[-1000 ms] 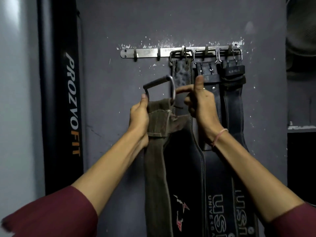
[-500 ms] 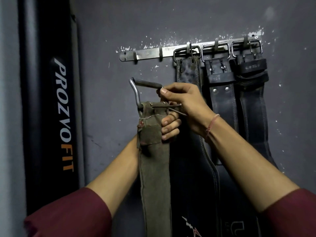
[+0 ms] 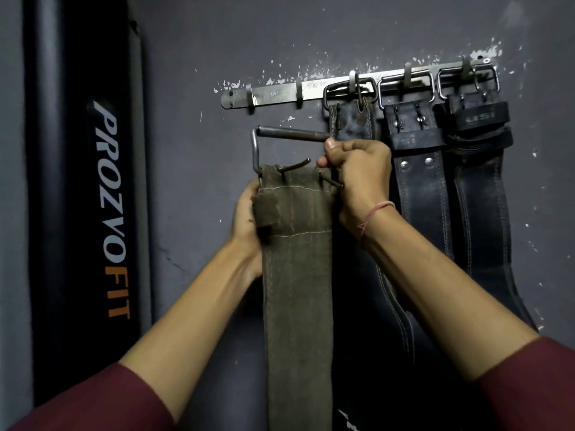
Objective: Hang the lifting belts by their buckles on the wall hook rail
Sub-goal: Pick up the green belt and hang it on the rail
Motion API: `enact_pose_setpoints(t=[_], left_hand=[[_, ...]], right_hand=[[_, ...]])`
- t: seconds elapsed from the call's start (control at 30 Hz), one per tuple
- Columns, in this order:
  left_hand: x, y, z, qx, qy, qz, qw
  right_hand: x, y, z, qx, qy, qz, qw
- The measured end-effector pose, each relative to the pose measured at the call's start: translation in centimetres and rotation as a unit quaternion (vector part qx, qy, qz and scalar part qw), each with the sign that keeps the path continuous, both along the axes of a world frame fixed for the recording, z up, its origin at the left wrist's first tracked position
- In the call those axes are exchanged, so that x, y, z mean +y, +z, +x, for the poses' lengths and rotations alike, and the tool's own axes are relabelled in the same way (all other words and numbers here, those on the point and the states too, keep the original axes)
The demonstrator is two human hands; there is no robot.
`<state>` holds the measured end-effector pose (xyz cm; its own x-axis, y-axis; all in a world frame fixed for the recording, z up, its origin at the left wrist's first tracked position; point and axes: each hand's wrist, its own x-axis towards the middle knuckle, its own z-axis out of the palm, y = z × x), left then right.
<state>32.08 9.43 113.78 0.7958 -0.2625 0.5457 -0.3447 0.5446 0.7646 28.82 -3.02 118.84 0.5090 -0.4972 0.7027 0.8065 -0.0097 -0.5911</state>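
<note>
I hold an olive canvas lifting belt (image 3: pixel 297 275) upright in front of the wall. Its metal buckle (image 3: pixel 280 135) sits at the top, below the hook rail (image 3: pixel 273 94) and apart from it. My left hand (image 3: pixel 245 219) grips the belt's left edge just under the buckle. My right hand (image 3: pixel 357 175) is closed on the buckle's right end, with two prongs sticking out near it. Three dark leather belts (image 3: pixel 420 188) hang by their buckles on the rail's right hooks. Two hooks on the rail's left end are bare.
A tall black pad (image 3: pixel 87 197) printed PROZOFIT stands against the wall at the left. The wall (image 3: pixel 202 42) is dark grey with chipped white paint around the rail.
The buckle has swung round so its frame faces me flat, and the belt sits slightly higher. My left hand has shifted to the belt's left edge. The view has panned left.
</note>
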Motion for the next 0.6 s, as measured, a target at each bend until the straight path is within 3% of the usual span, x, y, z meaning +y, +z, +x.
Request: enact_pose_setpoints(t=[0.07, 0.23, 0.4, 0.6], left_hand=[[0.9, 0.9, -0.8, -0.053, -0.004, 0.039, 0.998], [1.7, 4.0, -0.5, -0.118, 0.114, 0.055, 0.985], [-0.6, 6.6, 1.3, -0.189, 0.304, 0.038, 0.933], [-1.5, 12.1, 2.5, -0.235, 0.445, 0.019, 0.864]], right_hand=[[-0.1, 0.4, 0.7, -0.005, -0.04, 0.02, 0.999], [0.0, 1.7, 1.6, -0.012, -0.111, 0.035, 0.993], [0.5, 4.2, 1.8, -0.041, -0.157, 0.0, 0.987], [0.0, 9.6, 1.7, -0.069, -0.218, -0.055, 0.972]])
